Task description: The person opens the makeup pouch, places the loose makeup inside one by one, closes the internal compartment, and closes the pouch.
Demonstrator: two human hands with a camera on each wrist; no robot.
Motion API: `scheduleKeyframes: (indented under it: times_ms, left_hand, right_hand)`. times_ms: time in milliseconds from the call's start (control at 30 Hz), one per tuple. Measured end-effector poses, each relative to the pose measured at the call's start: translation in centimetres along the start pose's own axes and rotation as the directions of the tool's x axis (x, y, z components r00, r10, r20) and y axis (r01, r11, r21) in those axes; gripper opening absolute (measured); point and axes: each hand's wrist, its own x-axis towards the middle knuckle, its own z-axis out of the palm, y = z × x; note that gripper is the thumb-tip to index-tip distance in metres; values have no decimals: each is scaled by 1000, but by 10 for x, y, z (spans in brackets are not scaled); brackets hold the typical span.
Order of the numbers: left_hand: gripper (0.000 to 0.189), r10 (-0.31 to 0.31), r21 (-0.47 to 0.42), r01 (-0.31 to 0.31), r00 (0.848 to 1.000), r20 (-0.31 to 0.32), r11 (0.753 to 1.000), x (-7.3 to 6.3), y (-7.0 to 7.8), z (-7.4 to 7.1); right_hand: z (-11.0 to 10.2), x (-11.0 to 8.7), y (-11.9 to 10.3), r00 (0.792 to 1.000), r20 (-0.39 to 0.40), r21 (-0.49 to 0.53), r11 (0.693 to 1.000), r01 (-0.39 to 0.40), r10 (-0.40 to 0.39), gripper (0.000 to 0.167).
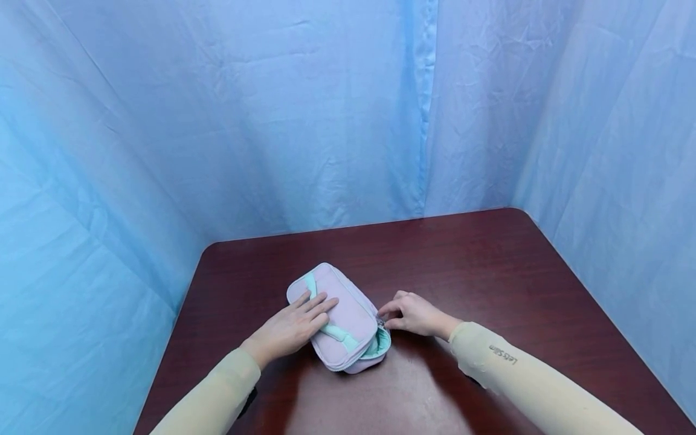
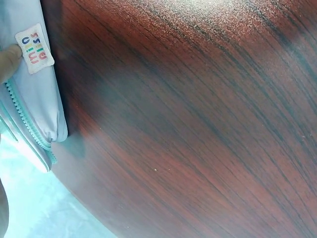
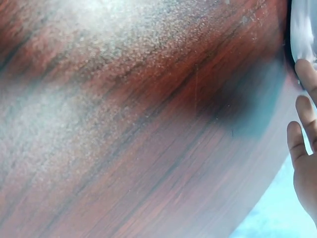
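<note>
A lavender zippered pencil case [image 1: 350,302] with a mint carry strap [image 1: 338,333] lies on the table. Its near right corner gapes, showing a mint lining [image 1: 383,342]. Across the lid rests my left hand [image 1: 290,329], fingers extended over the strap. The left wrist view shows the thumb beside a white label [image 2: 34,48] with coloured letters, above the mint zipper [image 2: 25,114]. At the case's right side, my right hand [image 1: 415,314] pinches the zipper pull [image 1: 380,322] between thumb and fingers. In the right wrist view only part of this hand appears, at the right edge.
The dark red wood-grain table [image 1: 462,260] has rounded far corners. Pale blue curtains [image 1: 326,121] hang behind it and along both sides. Light reflects off the tabletop near the front.
</note>
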Motion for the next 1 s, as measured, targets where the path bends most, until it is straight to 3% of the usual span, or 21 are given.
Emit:
scheduleKeyframes:
  times_ms: [433, 633, 767, 1000]
  left_hand:
    - [22, -4, -6, 4, 1000, -2, 1000, 1, 0, -1]
    - [25, 3, 2, -3, 1000, -10, 1000, 0, 0, 0]
    - [26, 4, 21, -3, 999, -45, 1000, 2, -1, 2]
    - [38, -39, -11, 38, 991, -127, 999, 8, -2, 0]
  right_hand:
    - [8, 3, 3, 999, -35, 25, 999, 33, -32, 8]
    - [7, 1, 3, 999, -30, 98, 995, -21, 24, 7]
    - [4, -1, 3, 997, -69, 130, 992, -7, 16, 7]
    - [0, -6, 1, 977, -199, -10, 997, 70, -71, 17]
